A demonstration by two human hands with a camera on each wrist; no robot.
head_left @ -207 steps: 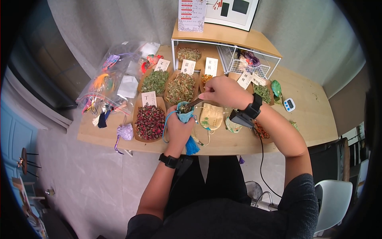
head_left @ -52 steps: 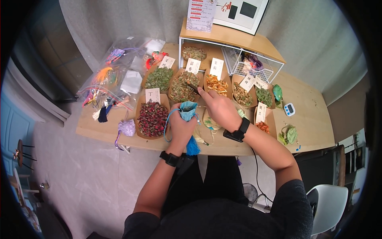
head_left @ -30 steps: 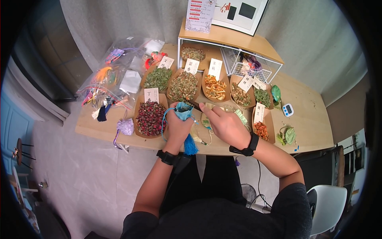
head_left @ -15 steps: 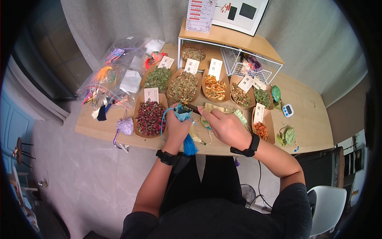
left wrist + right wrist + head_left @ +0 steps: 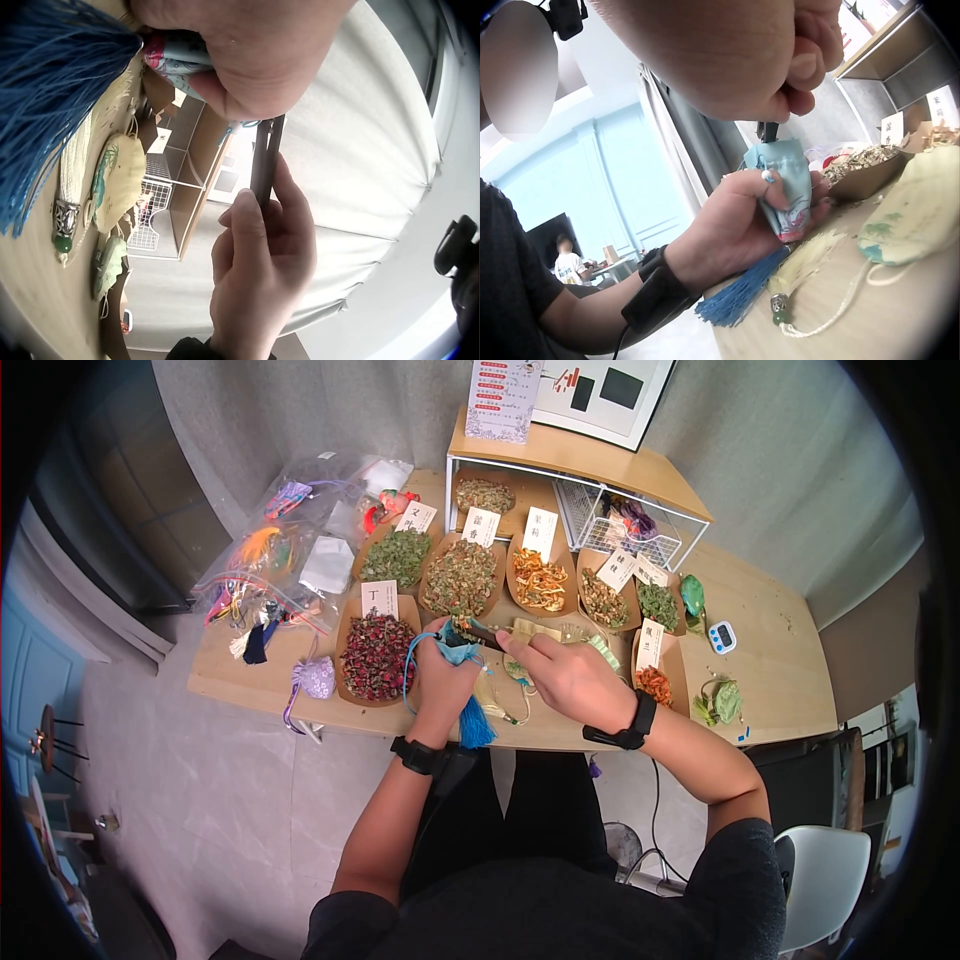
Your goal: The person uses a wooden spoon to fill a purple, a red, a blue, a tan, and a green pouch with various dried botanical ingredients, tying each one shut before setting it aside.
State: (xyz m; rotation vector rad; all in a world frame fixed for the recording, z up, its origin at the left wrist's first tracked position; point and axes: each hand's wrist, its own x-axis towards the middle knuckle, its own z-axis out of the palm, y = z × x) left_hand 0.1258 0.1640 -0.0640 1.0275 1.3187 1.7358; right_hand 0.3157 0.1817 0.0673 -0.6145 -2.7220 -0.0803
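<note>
The left hand (image 5: 444, 682) grips a light blue pouch (image 5: 786, 177) around its body, mouth upward, with a blue tassel (image 5: 477, 724) hanging below. Pinched in the right hand (image 5: 571, 678) is a dark narrow tool (image 5: 265, 159), probably tongs or a scoop, whose far end reaches the pouch's opening. Dried bits show at that opening in the head view; the tool's tip is hidden there. Just behind the pouch lies a tray of mixed dried herbs (image 5: 461, 577). A yellow pouch (image 5: 911, 214) rests on the table beside the blue one.
Trays of dark red buds (image 5: 379, 659), green leaves (image 5: 397, 555) and orange pieces (image 5: 541, 579) surround the hands. Clear bags (image 5: 290, 560) lie at the left, a white timer (image 5: 722, 637) at the right. A wooden shelf (image 5: 585, 460) stands at the back.
The right hand has come back from the mixed-herb tray to the pouch, bringing the tool to its mouth. Over the last half second both hands have barely moved.
</note>
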